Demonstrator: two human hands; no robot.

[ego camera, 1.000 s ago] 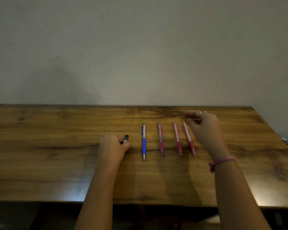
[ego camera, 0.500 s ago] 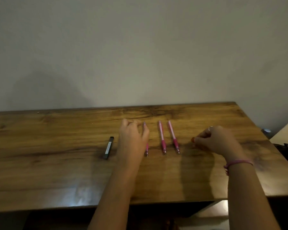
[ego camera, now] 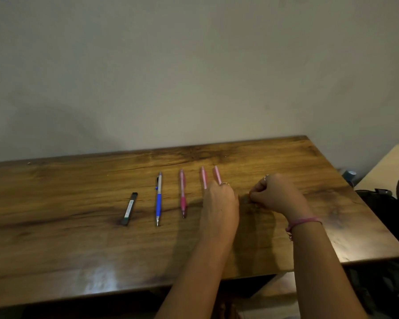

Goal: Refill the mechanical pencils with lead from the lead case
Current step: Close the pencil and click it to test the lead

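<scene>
Lead case (ego camera: pixel 129 208) lies left of centre now, released by my left hand (ego camera: pixel 219 204), which has crossed to cover the two right-hand pink pencils (ego camera: pixel 203 178); whether it grips one I cannot tell. My right hand (ego camera: pixel 275 194) has dropped, fingers curled shut. Refilling hasn't begun.

Two pink pencils (ego camera: pixel 203 178) (lower halves hidden)

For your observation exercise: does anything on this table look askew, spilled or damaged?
Nothing stands out. The lead case, blue pencil and three pink pencils lie roughly parallel on the table; no spill shows. The left hand covers two pencils' lower ends.
</scene>
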